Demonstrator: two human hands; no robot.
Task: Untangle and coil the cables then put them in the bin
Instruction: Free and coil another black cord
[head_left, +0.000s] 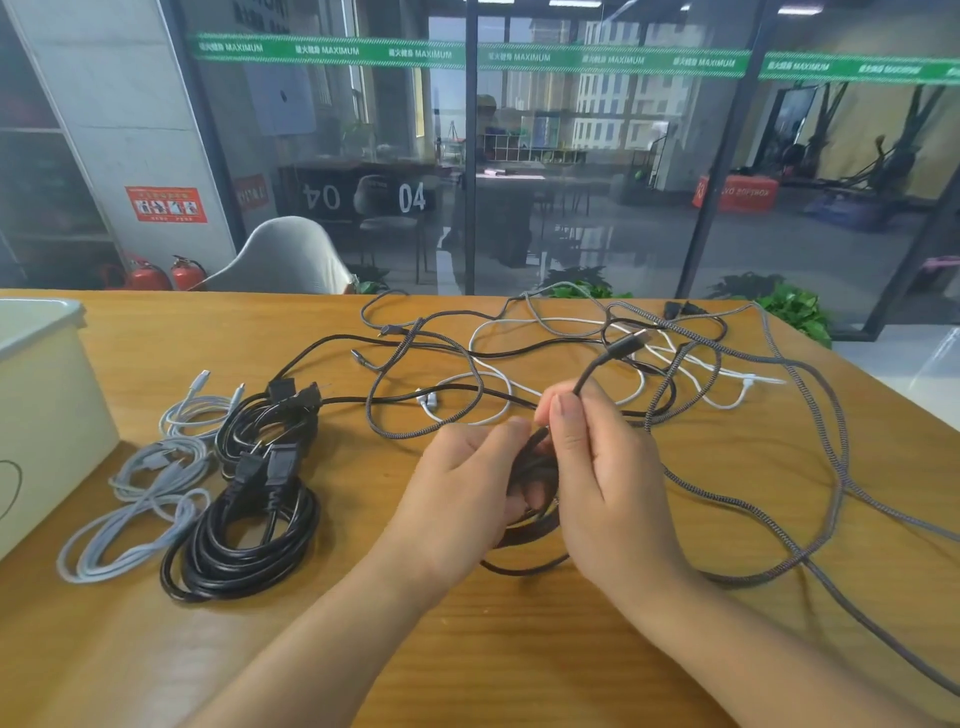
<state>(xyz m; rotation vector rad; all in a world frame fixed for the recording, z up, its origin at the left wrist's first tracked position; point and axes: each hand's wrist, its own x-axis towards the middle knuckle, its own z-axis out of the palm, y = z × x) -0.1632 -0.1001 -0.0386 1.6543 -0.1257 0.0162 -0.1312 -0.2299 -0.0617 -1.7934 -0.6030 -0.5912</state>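
Observation:
My left hand (462, 488) grips a small coil of dark cable (535, 525) held over the wooden table (363, 649). My right hand (602, 467) pinches the free end of that same cable, whose plug (631, 344) sticks up and away to the right. Behind my hands lies a tangle of cables (571, 353): black, white and grey braided ones crossing each other. A long grey braided cable (831, 441) loops out to the right. The white bin (47, 415) stands at the left edge.
Left of my hands lie coiled cables: two black power cords (244, 540) and several light grey coils (140, 499). The table's far edge runs along a glass wall, with a white chair (291, 254) and green plants (795, 306) behind it.

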